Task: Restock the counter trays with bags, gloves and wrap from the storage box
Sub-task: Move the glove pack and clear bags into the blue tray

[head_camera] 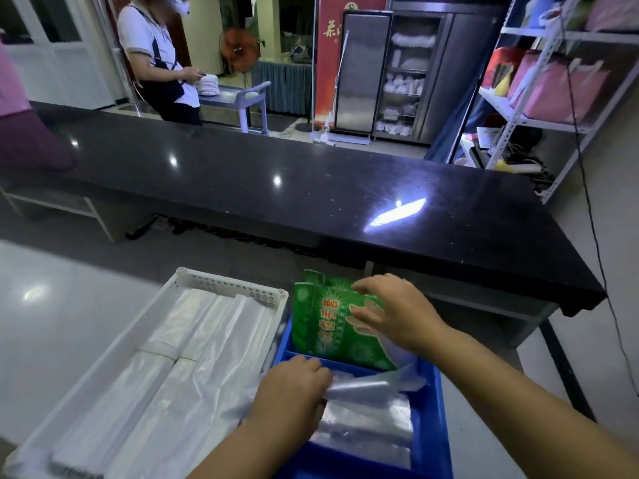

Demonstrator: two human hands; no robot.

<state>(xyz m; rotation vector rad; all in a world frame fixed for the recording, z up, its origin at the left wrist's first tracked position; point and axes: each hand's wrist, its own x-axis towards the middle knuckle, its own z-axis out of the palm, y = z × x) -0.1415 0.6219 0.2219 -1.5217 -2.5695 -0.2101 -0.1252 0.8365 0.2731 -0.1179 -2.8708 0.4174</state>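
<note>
glove step: right hand [397, 314] grips green printed glove packet [325, 326] in blue plastic tray's [434, 413] far compartment; left hand [294, 388] pinches clear plastic bags [370, 423] nearer. next, probably seat packet down.

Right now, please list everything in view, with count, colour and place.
white tray: one, white, near left
bag stacks: several, whitish, inside the white tray
blue tray: one, blue, right of the white tray
glove packet: one, green, far compartment of the blue tray
clear bags: one pile, transparent, near compartment
counter: one, black, across the middle
shelf rack: one, grey, far right
person: one, behind the counter
left hand: one, gripping the clear bags
right hand: one, holding the glove packet
</note>
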